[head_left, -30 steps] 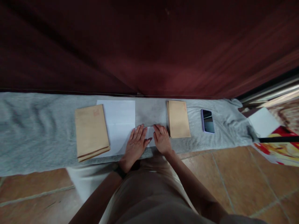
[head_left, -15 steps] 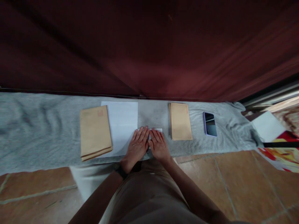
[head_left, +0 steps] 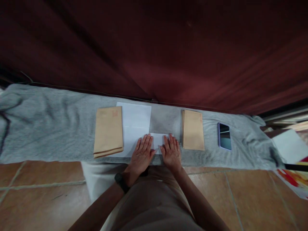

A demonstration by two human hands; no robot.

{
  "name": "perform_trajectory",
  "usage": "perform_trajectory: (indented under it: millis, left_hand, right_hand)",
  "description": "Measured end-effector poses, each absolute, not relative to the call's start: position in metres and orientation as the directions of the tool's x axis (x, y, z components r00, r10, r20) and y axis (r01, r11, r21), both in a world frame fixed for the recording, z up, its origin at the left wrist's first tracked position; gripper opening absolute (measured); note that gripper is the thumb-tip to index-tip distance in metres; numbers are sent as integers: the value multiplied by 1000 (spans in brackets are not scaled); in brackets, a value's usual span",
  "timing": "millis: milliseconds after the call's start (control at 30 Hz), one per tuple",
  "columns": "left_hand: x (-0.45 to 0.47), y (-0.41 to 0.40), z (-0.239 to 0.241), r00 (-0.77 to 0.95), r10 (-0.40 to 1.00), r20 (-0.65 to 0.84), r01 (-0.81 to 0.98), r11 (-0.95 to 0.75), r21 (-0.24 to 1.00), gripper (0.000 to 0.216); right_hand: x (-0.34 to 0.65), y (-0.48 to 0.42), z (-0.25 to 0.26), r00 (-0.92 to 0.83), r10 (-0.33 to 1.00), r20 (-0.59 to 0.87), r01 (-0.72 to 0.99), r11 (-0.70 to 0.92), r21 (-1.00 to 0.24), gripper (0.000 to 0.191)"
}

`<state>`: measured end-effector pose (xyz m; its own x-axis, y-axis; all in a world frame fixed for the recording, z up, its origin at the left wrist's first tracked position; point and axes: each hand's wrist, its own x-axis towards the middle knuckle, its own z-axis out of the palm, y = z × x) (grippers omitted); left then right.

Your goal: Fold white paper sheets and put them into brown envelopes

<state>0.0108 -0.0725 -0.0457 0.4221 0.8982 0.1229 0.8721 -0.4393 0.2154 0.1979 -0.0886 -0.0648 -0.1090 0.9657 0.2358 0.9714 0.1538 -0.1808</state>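
Note:
A small white folded paper (head_left: 157, 140) lies on the grey cloth in front of me, between and partly under my hands. My left hand (head_left: 141, 152) rests flat, fingers stretched out, across the left part of this paper and the edge of a larger white sheet (head_left: 136, 118). Lying flat on the right end of the folded paper is my right hand (head_left: 171, 153), its fingers extended. Left of the hands, a stack of brown envelopes (head_left: 108, 130) overlaps the white sheet. Another brown envelope stack (head_left: 193, 130) lies just right of my right hand.
Grey cloth (head_left: 64, 125) covers the long narrow surface. A phone (head_left: 224, 136) in a purple case lies at the right. A dark red curtain (head_left: 154, 57) hangs along the back edge. Past the right end are a white item (head_left: 290, 146) and a red and yellow printed piece (head_left: 295, 179).
My hands have moved apart, the right one sliding rightward along the folded paper, so more of its middle shows. The camera view has shifted and tilted slightly.

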Motion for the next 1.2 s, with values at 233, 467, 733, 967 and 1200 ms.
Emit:
perform_trajectory:
  millis: [233,467,733,967,1200]
  left_hand:
    - [16,-78,-48,430,896,113,865,-445,231,57]
    - [18,-80,-49,422,897,132,860,-442,253,58]
    - [-50,-53,-17,103,952,288,934,-192,301,64]
    - [-135,-27,-16,-485,862,144,861,443,250,94]
    - [-154,-17,-18,-537,841,67,808,489,329,83]
  right_hand:
    - [199,-88,-68,-105,960,261,970,157,-188,55]
    - [190,-85,-62,-183,950,253,954,234,-189,52]
    - [187,-90,-73,-206,937,283,948,263,-181,56]
    - [186,-90,-72,-194,937,290,949,254,-187,59]
    - [186,-89,-73,-197,933,301,946,261,-191,59]
